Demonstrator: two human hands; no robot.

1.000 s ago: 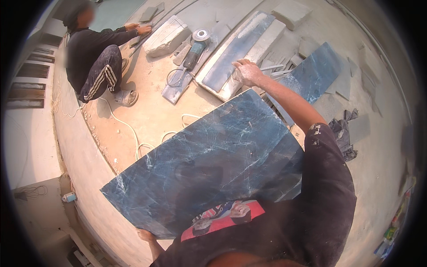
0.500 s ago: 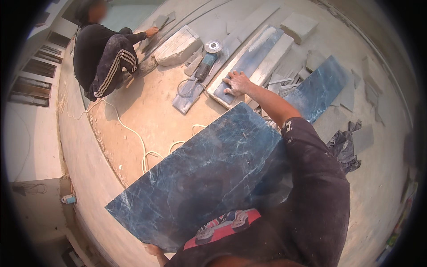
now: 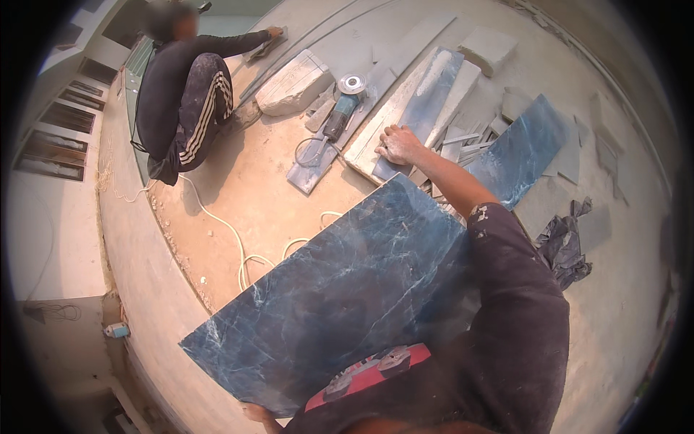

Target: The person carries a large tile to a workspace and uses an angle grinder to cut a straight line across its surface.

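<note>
A large dark-blue marble-patterned tile (image 3: 325,289) lies tilted across the front of my body. My left hand (image 3: 259,414) grips its lower left edge; the fingers are mostly hidden beneath it. My right arm reaches over the tile's far side. My right hand (image 3: 400,145) is closed over a narrow blue tile strip (image 3: 426,98), with bent fingers at the strip's left edge. The strip rests askew on a long whitish block (image 3: 359,153), its near end past the block's right side. An angle grinder (image 3: 341,110) lies left of the block on a grey-blue plank-like piece.
A co-worker (image 3: 181,101) squats at the upper left, an arm stretched toward a small flat piece. A pale cable (image 3: 235,239) snakes over the floor. Another blue tile piece (image 3: 524,148), stacked offcuts and crumpled black plastic (image 3: 566,246) lie at the right. A rough block (image 3: 295,83) stands beyond the grinder.
The strip's near end has swung right across the block, and my right hand's fingers have curled at its edge. The co-worker's arm has stretched farther out.
</note>
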